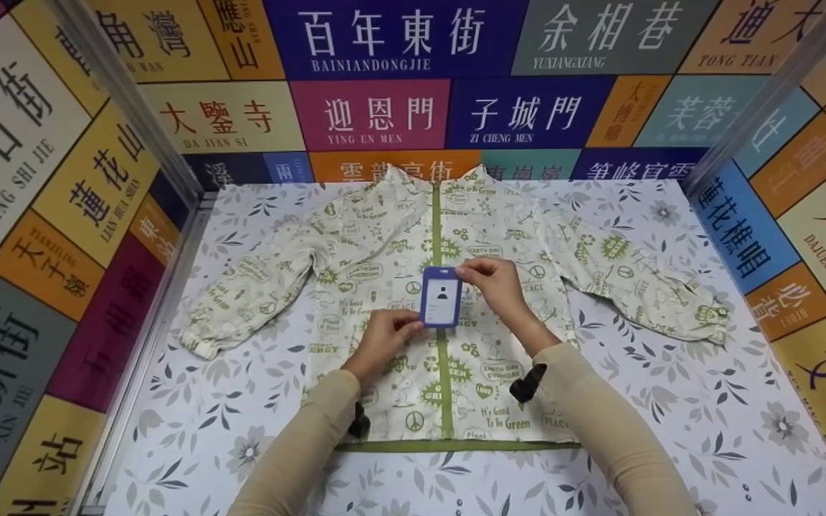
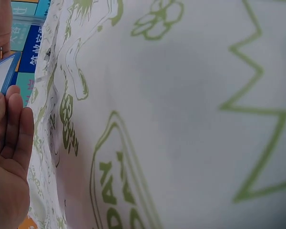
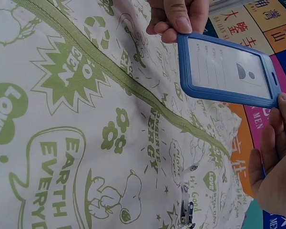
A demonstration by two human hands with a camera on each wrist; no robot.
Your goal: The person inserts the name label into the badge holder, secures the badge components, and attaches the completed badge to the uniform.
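A blue-framed ID badge holder (image 1: 442,298) with a white card inside is held above the front of a jacket, its card face turned up. My left hand (image 1: 384,344) pinches the badge's lower left corner between thumb and fingers. At its upper right corner, my right hand (image 1: 493,287) pinches it near the slot. The right wrist view shows the badge holder (image 3: 226,69) tilted, with a hand at each end. Beneath lies the white jacket (image 1: 377,287) with green prints and a green zipper (image 1: 445,387), spread flat with both sleeves out.
A white table with a grey leaf and flower pattern (image 1: 671,401) bears the jacket. Colourful panels with place names (image 1: 377,115) stand at the back and on both sides. In the right wrist view, a small metal clip (image 3: 187,210) shows on the jacket.
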